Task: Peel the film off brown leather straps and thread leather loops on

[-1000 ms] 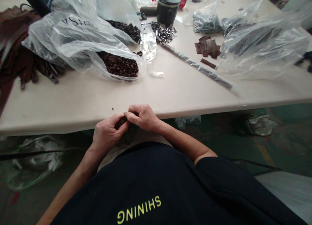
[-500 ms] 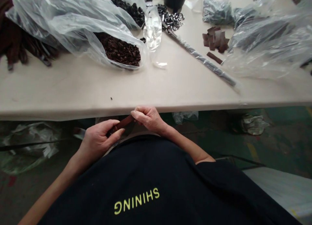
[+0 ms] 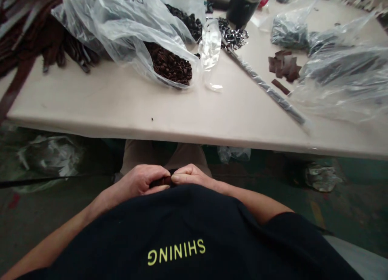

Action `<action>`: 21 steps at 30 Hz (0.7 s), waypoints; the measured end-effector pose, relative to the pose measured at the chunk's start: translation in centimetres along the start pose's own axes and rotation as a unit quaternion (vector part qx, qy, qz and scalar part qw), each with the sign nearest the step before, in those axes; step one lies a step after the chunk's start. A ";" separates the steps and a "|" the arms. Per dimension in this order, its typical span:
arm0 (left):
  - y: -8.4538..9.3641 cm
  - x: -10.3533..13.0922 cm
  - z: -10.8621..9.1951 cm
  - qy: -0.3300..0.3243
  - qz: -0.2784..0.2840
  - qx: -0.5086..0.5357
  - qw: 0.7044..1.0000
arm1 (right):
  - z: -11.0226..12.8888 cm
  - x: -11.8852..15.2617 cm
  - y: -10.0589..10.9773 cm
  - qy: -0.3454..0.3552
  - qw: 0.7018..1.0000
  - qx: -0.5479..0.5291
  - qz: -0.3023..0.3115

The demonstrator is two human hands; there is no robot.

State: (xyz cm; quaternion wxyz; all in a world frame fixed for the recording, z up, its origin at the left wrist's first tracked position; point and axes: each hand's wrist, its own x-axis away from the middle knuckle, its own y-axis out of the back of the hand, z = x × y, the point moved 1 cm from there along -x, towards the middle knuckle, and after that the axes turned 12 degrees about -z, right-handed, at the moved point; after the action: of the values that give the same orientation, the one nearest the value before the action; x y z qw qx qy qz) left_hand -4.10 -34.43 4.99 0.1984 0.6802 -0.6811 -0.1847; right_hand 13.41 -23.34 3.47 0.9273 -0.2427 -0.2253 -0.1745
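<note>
Low against the dark shirt, below the table's front edge, my left hand point(image 3: 148, 179) is closed around a dark brown strip point(image 3: 165, 181). Beside it my right hand point(image 3: 189, 175) pinches the other end of the same strip, the two hands nearly touching. Most of the strip is hidden by the fingers. On the table, a clear bag point(image 3: 121, 29) lies open with small brown loops point(image 3: 172, 66) spilling at its mouth. Short brown pieces point(image 3: 285, 66) form a small pile at the right. A bundle of long brown strips point(image 3: 30, 33) lies at the far left.
The pale table point(image 3: 121, 106) spans the view. On it are a plastic-wrapped rod point(image 3: 266, 88), metal clips point(image 3: 236, 37), a dark cup point(image 3: 244, 7) and plastic bags point(image 3: 348, 78) at the right. Crumpled plastic point(image 3: 50, 158) shows below the table at the left.
Both hands have moved down toward the shirt and closer together, leaving less of the strip showing. The camera view has shifted, so the table items appear farther right and more of the left bundle shows.
</note>
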 end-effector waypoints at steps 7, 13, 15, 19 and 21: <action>0.8 0.9 -0.1 0.047 -0.027 0.002 0.999 | -0.9 1.0 -0.1 0.036 0.997 -0.039 -0.065; 0.6 -0.2 1.0 0.067 -0.051 -0.002 0.996 | 1.9 0.6 1.7 0.105 0.990 0.094 0.006; 0.6 -0.7 1.1 0.068 -0.045 -0.010 0.997 | 2.8 0.6 2.3 0.102 0.981 0.165 0.006; 1.3 -0.2 0.9 0.034 -0.137 -0.026 0.990 | 3.0 0.6 3.1 0.112 0.975 0.192 0.019; 1.8 1.2 1.1 -0.003 -0.273 -0.015 0.962 | 2.7 0.6 3.2 0.125 0.976 0.176 0.023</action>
State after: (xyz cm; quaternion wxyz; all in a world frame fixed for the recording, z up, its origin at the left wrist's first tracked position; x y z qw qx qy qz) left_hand -6.21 -35.67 5.02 0.1480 0.8369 -0.4671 -0.2440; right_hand 14.42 -19.38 4.67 0.9802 -0.0567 -0.1290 -0.1392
